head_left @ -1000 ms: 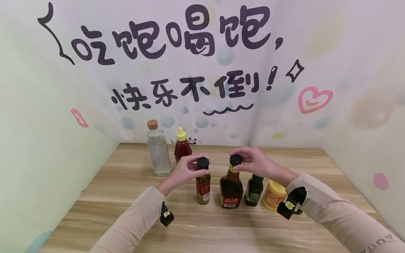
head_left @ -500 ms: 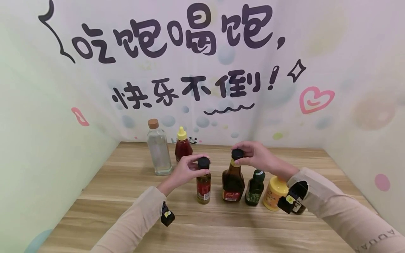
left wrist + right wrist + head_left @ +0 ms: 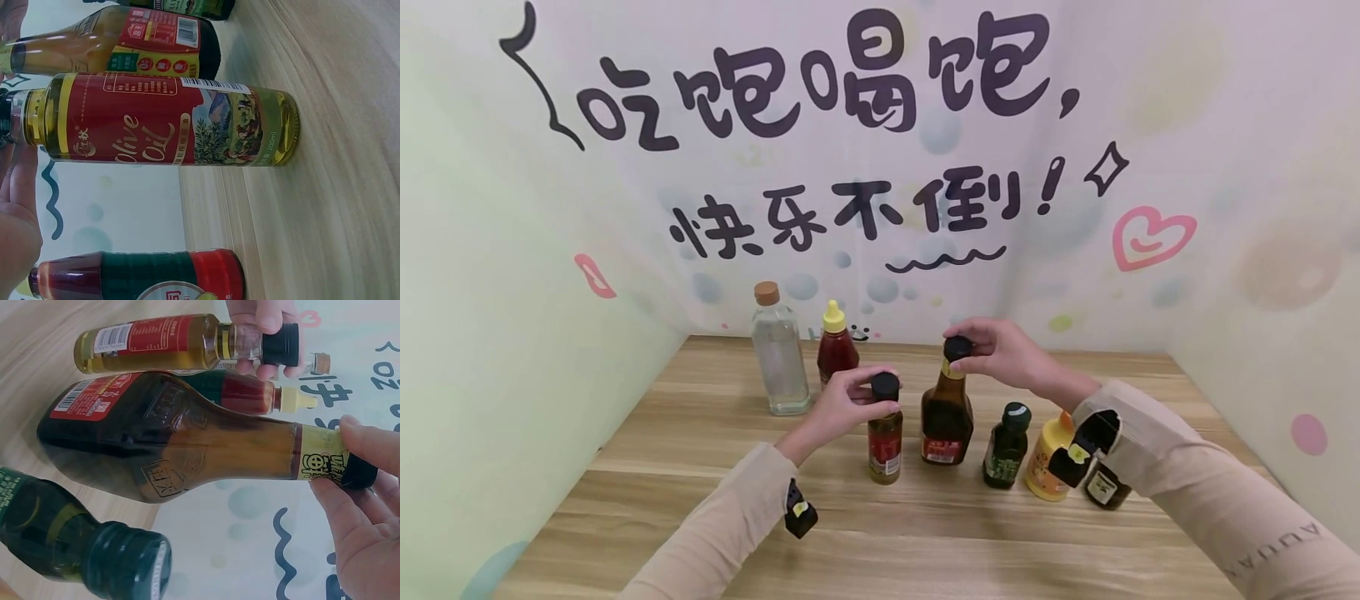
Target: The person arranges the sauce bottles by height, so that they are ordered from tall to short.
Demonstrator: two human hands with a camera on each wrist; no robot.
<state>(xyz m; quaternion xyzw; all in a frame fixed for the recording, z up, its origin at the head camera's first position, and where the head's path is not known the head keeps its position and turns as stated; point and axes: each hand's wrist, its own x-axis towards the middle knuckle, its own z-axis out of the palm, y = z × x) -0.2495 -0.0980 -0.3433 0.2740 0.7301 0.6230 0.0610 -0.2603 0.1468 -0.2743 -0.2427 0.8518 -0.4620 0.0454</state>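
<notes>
At centre, I am gripping the dark sauce bottle point(image 3: 946, 423) near its top with the right hand point(image 3: 998, 353), the left hand point(image 3: 844, 403) likewise holding the olive oil bottle point(image 3: 885, 448) beside it. Apparently I am arranging bottles; the next move is calling for level, steady placement.

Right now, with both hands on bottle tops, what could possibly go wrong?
The right hand grips the tall dark bottle only near its top, so it might swing or slip. It could then knock the olive oil bottle beside it, held by the left hand. The right wrist camera might brush the yellow bottle, which it partly hides.
</notes>
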